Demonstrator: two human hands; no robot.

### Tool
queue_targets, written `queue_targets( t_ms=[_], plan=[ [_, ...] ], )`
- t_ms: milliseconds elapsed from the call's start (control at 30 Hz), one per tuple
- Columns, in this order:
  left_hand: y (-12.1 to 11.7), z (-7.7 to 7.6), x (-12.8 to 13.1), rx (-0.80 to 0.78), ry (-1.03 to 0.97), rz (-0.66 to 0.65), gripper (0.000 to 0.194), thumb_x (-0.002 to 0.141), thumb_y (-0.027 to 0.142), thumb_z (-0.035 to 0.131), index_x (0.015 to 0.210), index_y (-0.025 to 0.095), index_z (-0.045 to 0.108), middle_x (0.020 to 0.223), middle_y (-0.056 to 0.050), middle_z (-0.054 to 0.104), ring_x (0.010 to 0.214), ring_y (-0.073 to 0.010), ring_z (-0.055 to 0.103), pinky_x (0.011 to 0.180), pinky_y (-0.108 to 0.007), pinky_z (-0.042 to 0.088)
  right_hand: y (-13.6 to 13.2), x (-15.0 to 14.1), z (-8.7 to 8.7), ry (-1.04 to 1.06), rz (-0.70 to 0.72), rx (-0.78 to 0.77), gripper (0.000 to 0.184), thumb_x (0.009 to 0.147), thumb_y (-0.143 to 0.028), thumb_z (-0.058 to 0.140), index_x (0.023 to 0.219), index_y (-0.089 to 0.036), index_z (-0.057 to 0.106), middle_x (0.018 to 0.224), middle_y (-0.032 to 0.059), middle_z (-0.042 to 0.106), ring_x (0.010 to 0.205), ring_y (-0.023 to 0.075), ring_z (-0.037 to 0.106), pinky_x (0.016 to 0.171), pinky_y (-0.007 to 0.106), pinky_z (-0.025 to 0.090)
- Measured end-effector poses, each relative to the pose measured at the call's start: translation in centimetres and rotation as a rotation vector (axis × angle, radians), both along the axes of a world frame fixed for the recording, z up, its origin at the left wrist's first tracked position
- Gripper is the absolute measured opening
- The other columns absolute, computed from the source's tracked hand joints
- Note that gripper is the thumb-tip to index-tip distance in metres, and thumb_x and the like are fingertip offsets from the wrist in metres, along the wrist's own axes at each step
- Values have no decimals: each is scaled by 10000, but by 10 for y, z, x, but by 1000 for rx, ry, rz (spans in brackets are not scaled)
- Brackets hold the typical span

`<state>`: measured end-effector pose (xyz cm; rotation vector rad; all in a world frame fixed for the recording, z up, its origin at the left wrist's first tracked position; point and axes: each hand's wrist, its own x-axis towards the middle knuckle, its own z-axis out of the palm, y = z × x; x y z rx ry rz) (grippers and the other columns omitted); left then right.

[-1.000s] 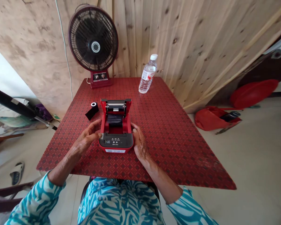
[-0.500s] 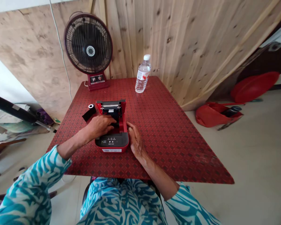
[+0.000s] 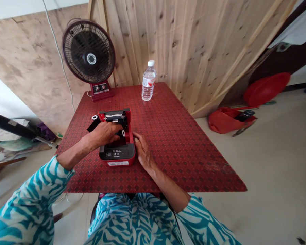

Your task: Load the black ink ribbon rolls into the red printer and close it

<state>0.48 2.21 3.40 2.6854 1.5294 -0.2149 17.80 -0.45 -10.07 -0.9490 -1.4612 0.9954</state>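
Note:
A small red and black printer [image 3: 117,154] sits open on the red patterned table [image 3: 168,136], its lid tipped back. My left hand [image 3: 105,133] reaches into the open bay, fingers curled round a black roll [image 3: 122,133] whose white core end shows. My right hand [image 3: 142,152] rests flat against the printer's right side, fingers stretched. A second black roll [image 3: 94,123] with a white core lies on the table just left of the printer.
A maroon table fan [image 3: 89,58] stands at the back left of the table. A clear water bottle [image 3: 148,81] stands at the back centre. Wooden boards line the wall. A red bag [image 3: 228,119] and a red basin [image 3: 266,88] lie on the floor to the right.
My left hand moved from the printer's front left corner into the open bay and closed on the black roll, now lifted so its white core shows. My right hand stayed at the printer's side.

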Motion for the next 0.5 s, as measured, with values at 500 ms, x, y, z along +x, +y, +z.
queue_targets(
  t_ms=[500],
  plan=[
    [2,-13,-169,282,-902,783,389,648,355,721,983,186,617,865,-21,704,831,-217,687,775,-346,553,1,1,0,-55,-3,-38,366,971,-397,375,1235,-226,561,1247,91,619,1196,212,558,1060,407,419]
  ],
)
